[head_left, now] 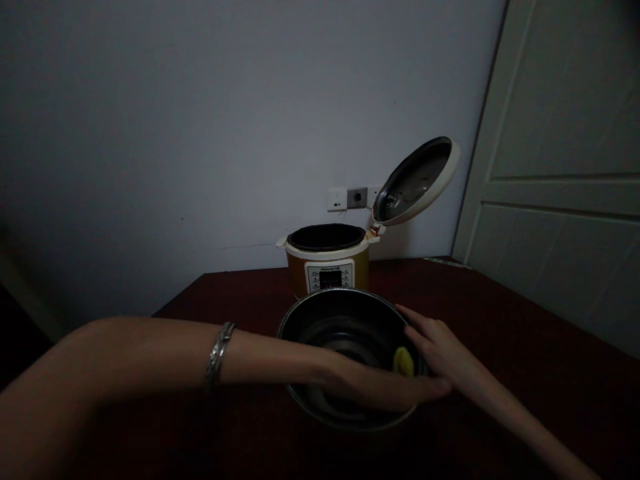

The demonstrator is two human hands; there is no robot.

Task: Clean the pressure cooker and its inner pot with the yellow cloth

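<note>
A dark inner pot (320,319) stands on the dark red table (525,347) in front of me. My left hand (380,387) reaches across into the pot, fingers laid along its inside wall on a small yellow sponge (403,361). A silver bracelet (218,356) sits on that wrist. My right hand (440,350) rests on the pot's right rim, fingers curved around its outside. Behind the pot stands an orange and white rice cooker (327,263) with its lid (415,181) swung up and open.
A pale wall with power sockets (350,198) rises behind the table. A white door (565,167) stands at the right. The room is dim.
</note>
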